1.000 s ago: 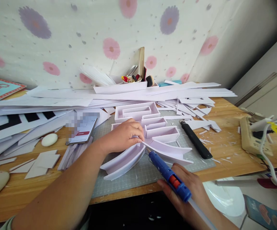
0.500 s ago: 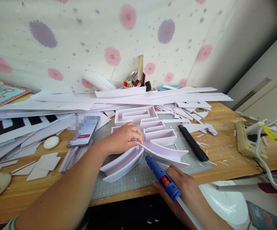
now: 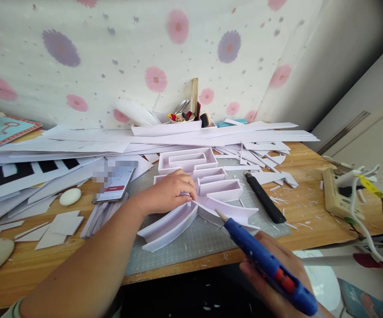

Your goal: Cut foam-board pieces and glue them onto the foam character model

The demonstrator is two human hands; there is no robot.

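Note:
A white foam-board piece (image 3: 170,227) with walled, open channels lies on the grey cutting mat (image 3: 158,260). Its two curved arms spread toward me, with box-shaped sections behind them. My left hand (image 3: 173,192) rests on it, fingers curled and pinching the wall where the curved arms meet; the fingertips are partly hidden. In my right hand (image 3: 287,256) is a blue glue gun (image 3: 251,247), its metal nozzle pointing up and left. The nozzle appears in front of the right curved arm, apart from the joint.
A black utility knife (image 3: 266,198) lies right of the piece. Foam-board strips (image 3: 185,138) and offcuts cover the back. A phone (image 3: 114,185) and a white egg-shaped thing (image 3: 70,197) sit left. A power strip (image 3: 339,194) with cables is at the right edge.
My right hand has drawn the glue gun away from the joint, to the right and toward me. My left hand stays on the foam-board piece.

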